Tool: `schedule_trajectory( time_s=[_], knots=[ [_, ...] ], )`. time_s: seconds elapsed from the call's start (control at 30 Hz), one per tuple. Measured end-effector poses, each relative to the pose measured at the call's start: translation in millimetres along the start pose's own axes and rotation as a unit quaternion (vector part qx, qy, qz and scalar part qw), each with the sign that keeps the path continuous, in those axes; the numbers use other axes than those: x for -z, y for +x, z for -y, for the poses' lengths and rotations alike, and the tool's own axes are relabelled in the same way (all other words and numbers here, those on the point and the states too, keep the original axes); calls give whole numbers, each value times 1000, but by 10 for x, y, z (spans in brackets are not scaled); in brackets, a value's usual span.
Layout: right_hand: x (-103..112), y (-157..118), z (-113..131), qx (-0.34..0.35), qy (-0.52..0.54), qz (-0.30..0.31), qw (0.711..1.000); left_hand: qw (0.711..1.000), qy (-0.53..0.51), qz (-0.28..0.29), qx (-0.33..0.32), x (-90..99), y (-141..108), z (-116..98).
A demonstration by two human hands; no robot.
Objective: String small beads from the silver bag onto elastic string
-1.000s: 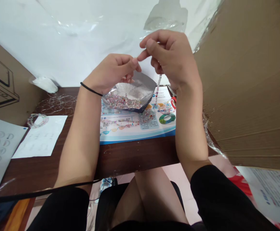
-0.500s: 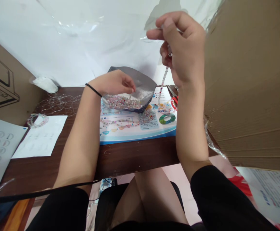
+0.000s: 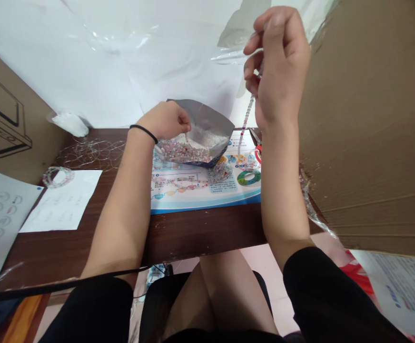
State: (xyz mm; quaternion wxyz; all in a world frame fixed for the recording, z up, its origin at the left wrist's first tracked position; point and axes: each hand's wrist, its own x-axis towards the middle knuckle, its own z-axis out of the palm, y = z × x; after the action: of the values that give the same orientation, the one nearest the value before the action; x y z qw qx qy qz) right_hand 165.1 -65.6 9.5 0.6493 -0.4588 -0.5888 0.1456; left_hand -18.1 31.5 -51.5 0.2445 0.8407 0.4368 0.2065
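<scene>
My right hand (image 3: 282, 62) is raised at the upper right, fingers curled and pinched around a strand of small beads (image 3: 246, 116). Clear, white and pink beads hang down from it to the printed sheet. Over an open grey bag (image 3: 211, 116), my left hand (image 3: 168, 120) is closed, fingertips pressed together; a tiny pale thing shows beneath them, too small to name. Loose pink, white and clear beads (image 3: 186, 152) fill the bag's lower part. A heap of beads (image 3: 220, 172) and more strung beads (image 3: 189, 184) lie on the sheet just in front of the bag.
Red-handled scissors (image 3: 258, 153) lie right of the bag, partly behind my right forearm. Leftward are tangled clear thread (image 3: 93, 151) and a beaded ring (image 3: 58, 177) on white paper (image 3: 64, 205). Cardboard boxes (image 3: 368, 119) stand at both sides. A printed sheet (image 3: 207, 204) covers the tabletop's middle.
My right hand has moved up and slightly right, drawing the bead strand with it. My left hand has shifted a little left over the bag, its fingers still pinched.
</scene>
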Motion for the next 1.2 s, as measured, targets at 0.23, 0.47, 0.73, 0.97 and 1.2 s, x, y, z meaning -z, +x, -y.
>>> schedule_trajectory(
  time_s=[0.23,0.47,0.73,0.97,1.2],
  knots=[
    [-126,-5,-281,-158,4,164,974,982,-31,-145,-113,76,-111,-283],
    [-234,-126,-306,-139,-44,322,936,936,-136,-257,-198,71,-168,-457],
    [-286,-102,-346,-94,10,264,960,958,-210,-143,-131,47,-99,-341],
    [-294,-43,-287,-28,76,141,987,983,-36,153,-99,51,-142,-283],
    [-258,-7,-262,27,147,43,988,996,5,47,-79,104,-140,-235]
  ],
)
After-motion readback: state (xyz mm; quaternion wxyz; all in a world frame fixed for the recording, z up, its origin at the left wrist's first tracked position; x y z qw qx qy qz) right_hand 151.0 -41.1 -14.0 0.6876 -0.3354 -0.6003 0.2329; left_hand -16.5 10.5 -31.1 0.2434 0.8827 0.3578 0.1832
